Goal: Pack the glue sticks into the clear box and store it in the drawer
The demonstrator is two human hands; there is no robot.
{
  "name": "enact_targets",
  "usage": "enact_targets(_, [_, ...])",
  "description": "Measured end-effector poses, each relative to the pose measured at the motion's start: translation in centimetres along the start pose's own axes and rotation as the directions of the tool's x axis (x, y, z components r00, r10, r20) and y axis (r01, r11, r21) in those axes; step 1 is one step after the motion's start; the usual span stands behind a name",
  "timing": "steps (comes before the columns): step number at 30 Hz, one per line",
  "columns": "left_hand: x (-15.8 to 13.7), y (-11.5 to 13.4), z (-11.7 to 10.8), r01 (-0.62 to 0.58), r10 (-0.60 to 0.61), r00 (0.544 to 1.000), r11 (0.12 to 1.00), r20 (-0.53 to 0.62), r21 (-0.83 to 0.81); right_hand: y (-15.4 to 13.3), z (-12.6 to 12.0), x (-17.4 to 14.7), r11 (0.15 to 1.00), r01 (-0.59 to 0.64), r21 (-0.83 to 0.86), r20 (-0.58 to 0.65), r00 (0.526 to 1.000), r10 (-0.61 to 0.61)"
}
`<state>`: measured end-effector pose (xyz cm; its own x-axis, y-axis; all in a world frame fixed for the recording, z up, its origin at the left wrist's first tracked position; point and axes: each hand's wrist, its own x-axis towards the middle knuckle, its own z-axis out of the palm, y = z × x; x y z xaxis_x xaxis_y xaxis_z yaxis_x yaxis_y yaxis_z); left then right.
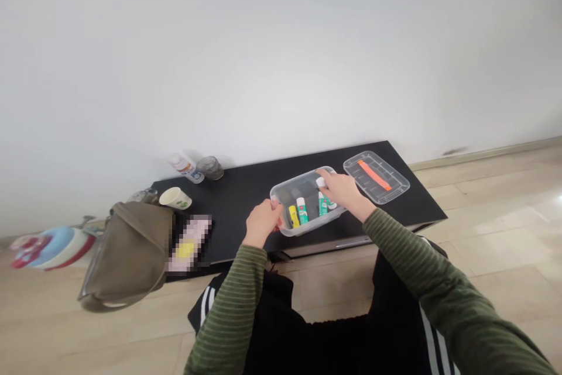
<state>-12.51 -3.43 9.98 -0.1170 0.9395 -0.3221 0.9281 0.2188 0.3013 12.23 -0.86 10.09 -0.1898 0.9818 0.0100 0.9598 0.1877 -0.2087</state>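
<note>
A clear plastic box (307, 227) stands lidless on the black table. Inside lie a yellow glue stick (294, 216), a green-and-white glue stick (302, 211) and more green-and-white sticks (323, 205) at the right end. My left hand (261, 222) is closed at the box's left end, with something reddish partly hidden by its fingers. Over the right end, my right hand (345, 191) has its fingers closed round a white-capped glue stick (321, 182), whose lower part I cannot see clearly. To the right lies the clear lid (376, 177) with its orange handle.
Along the table's left side are a paper cup (175, 198), a white bottle (188, 169), a grey jar (210, 168), a brown bag (132, 252) and a blurred pink-and-yellow item (188, 246). The white wall (281, 59) borders the table's far edge.
</note>
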Motion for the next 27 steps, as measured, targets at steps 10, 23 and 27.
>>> enact_targets(10, [0.0,0.9,0.0,-0.020,0.020,1.000,1.000,-0.005,0.022,0.1,0.7,0.2,0.988,0.020,-0.155,0.109,0.994,-0.003])
enact_targets(23, [0.4,1.3,0.3,-0.048,0.049,0.998,0.998,0.024,-0.051,13.1,0.3,-2.0,0.923,-0.385,0.009,0.158,0.912,0.379])
enact_targets(27, [0.4,1.2,0.2,-0.042,0.044,0.999,0.998,0.029,-0.046,15.1,2.7,-3.3,0.934,-0.344,-0.097,0.358,0.863,0.355])
